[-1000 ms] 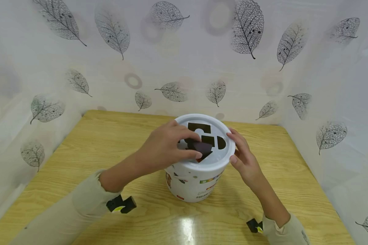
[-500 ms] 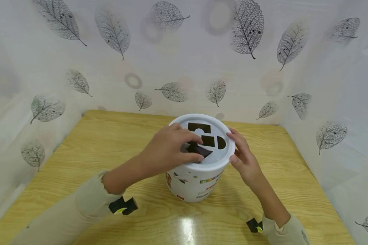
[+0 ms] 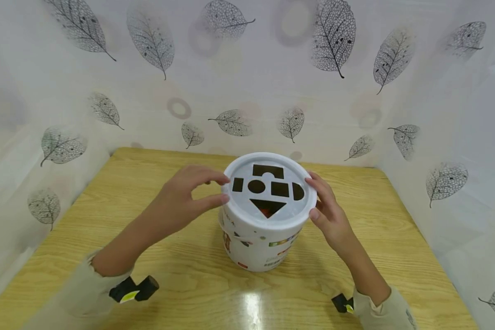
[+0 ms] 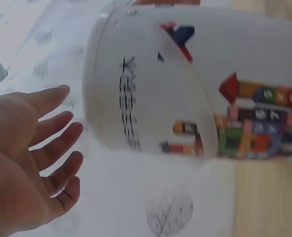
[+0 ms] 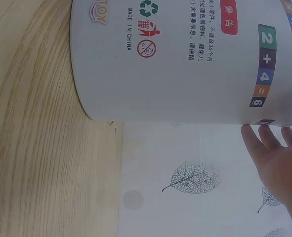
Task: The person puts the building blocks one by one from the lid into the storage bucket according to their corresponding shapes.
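Observation:
A white toy bucket [image 3: 255, 250] with printed block pictures stands upright on the table. Its white lid [image 3: 244, 205] has several shaped holes, among them a circle, a half-round, rectangles and a triangular hole [image 3: 268, 207] with some red showing inside. My left hand [image 3: 181, 197] is at the lid's left edge with thumb and fingers apart, holding nothing; in the left wrist view there is a gap between the left hand [image 4: 32, 158] and the bucket. My right hand [image 3: 332, 220] rests its fingertips and thumb against the lid's right rim. Extended right fingers [image 5: 257, 145] touch the bucket's side.
The bucket stands on a wood-grain table [image 3: 161, 275]. White leaf-patterned sheeting [image 3: 247, 82] rises behind the table and along both sides. A small black device [image 3: 134, 289] sits at the left cuff, and a similar one [image 3: 341, 303] at the right cuff.
The dark block that my left hand held over the triangular hole is out of sight. My left hand has drawn back left to the lid's edge. The right hand stays put.

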Demonstrator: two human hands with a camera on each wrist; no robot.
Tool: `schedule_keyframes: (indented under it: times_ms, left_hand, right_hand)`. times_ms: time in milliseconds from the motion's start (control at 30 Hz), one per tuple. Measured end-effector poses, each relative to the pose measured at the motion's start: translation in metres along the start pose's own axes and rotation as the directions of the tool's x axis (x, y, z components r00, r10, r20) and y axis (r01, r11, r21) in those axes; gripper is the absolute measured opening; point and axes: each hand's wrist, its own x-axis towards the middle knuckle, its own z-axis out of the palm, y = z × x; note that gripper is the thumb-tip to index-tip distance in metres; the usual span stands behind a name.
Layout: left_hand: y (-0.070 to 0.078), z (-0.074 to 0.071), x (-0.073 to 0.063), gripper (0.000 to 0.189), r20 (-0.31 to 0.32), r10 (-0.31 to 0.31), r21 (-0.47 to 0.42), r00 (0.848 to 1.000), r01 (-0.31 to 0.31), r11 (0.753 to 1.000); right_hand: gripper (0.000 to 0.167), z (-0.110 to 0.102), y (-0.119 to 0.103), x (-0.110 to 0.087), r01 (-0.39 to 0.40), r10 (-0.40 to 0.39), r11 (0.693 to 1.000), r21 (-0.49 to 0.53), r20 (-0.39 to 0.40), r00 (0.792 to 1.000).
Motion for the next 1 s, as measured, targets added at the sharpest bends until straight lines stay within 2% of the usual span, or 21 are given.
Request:
schedule_keyframes:
  times_ms: [67, 167, 333, 433, 567, 700, 900, 1000]
  left_hand:
    - [-0.011, -0.008, -0.008, 0.032, -0.013, -0.023, -0.003, 1.000, 0.023, 1.000]
    - [-0.026, -0.019, -0.022, 0.033, 0.001, -0.109, 0.011, 0.994, 0.109, 0.994]
    - [-0.049, -0.035, -0.049, 0.038, 0.062, -0.241, 0.048, 0.969, 0.238, 0.970]
    - [-0.065, -0.042, -0.069, 0.039, 0.069, -0.283, 0.068, 0.957, 0.279, 0.958]
    - [-0.084, -0.047, -0.095, 0.039, 0.044, -0.332, 0.086, 0.942, 0.327, 0.941]
    - [-0.099, -0.049, -0.114, 0.041, 0.026, -0.366, 0.110, 0.930, 0.361, 0.926]
    - [-0.117, -0.048, -0.134, 0.047, 0.061, -0.445, 0.121, 0.893, 0.436, 0.892]
    - [-0.127, -0.048, -0.144, 0.049, 0.094, -0.493, 0.131, 0.865, 0.480, 0.868]
  right_hand:
    - [0.055, 0.000, 0.000, 0.000, 0.005, -0.005, 1.000, 0.000, 0.001, 1.000]
    - [0.055, 0.000, 0.000, 0.001, 0.015, -0.015, 1.000, 0.005, 0.002, 1.000]
    - [0.054, 0.000, 0.001, 0.000, 0.013, -0.013, 1.000, 0.007, 0.000, 1.000]
    - [0.055, 0.000, 0.001, 0.000, 0.005, -0.005, 1.000, 0.008, 0.001, 1.000]
    - [0.055, 0.000, -0.001, 0.000, -0.005, 0.005, 1.000, 0.007, 0.002, 1.000]
    - [0.055, 0.000, -0.002, -0.001, -0.011, 0.011, 1.000, 0.004, -0.003, 1.000]
    - [0.055, 0.000, -0.002, 0.000, 0.000, 0.000, 1.000, 0.007, -0.003, 1.000]
    - [0.056, 0.000, 0.000, 0.000, 0.000, 0.000, 1.000, 0.008, 0.001, 1.000]
